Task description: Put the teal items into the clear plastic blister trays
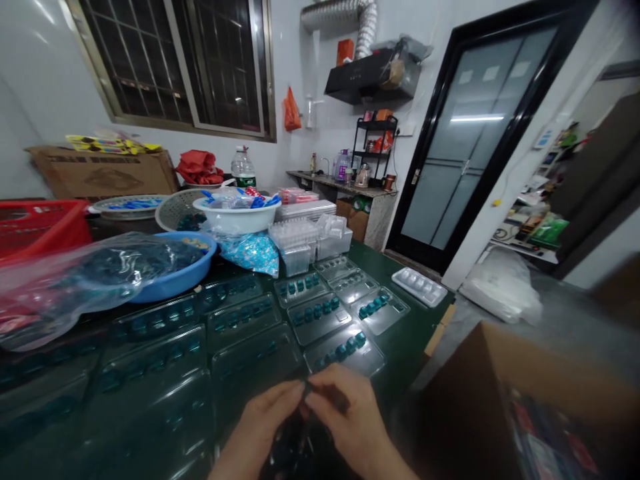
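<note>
While the left hand and right hand meet at 6 o'clock, fingers of both close in a pinch on a small dark piece, shape unclear; clear blister trays holding teal pieces lie at 12 o'clock

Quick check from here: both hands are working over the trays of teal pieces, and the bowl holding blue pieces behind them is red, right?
Not quite: the head view shows the bowl is white, not red. The rest stands: the left hand and right hand are working over the trays of teal pieces.
</note>
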`<state>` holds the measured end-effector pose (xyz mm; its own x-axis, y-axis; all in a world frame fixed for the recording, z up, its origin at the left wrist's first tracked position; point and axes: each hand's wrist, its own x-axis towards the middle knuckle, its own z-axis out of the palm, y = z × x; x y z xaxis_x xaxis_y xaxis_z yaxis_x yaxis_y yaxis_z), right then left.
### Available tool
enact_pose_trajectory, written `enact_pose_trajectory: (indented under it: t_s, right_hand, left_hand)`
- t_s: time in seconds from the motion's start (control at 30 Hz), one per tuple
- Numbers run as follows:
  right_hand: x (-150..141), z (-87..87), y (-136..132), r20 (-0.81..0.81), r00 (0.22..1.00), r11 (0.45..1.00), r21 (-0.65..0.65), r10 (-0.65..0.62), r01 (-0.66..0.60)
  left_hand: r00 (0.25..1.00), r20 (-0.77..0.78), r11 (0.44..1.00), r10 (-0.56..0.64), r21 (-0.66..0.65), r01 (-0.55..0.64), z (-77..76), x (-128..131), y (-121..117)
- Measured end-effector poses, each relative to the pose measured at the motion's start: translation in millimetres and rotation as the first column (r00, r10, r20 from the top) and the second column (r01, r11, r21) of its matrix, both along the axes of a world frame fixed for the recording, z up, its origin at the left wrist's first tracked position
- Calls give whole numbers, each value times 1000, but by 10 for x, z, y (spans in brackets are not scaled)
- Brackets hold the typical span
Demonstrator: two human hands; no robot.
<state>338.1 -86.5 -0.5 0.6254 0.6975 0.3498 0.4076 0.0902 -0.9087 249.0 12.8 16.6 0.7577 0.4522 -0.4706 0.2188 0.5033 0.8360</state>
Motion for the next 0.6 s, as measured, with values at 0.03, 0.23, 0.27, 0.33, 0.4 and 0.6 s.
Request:
enact_pose_trajectory:
  t_s: [0.03, 0.23, 0.27, 0.33, 0.4, 0.6]
  right_hand:
    - [21, 1, -4, -58, 998, 1000, -4, 0, 0]
    - [181, -43, -55, -358, 933, 999, 46, 39, -24]
    - [205, -51, -75, -326, 945, 999, 37, 18, -6]
    - [243, -60, -122, -226, 973, 999, 10, -42, 45]
    - [271, -62, -164, -160, 982, 995, -15, -96, 95]
    - [324, -61, -210, -199, 977, 997, -13, -73, 71]
  left_hand:
    - [1000, 13, 1000, 1, 1, -1, -20, 29, -4]
    - [995, 41, 993, -93, 82, 89, -67, 240, 14]
    - [993, 35, 990, -114, 88, 111, -52, 269, 6]
    - [989, 28, 986, -143, 93, 139, -3, 314, -30]
    - [988, 33, 985, -150, 86, 147, 50, 343, -79]
    - [985, 22, 985, -173, 21, 172, 71, 402, -116]
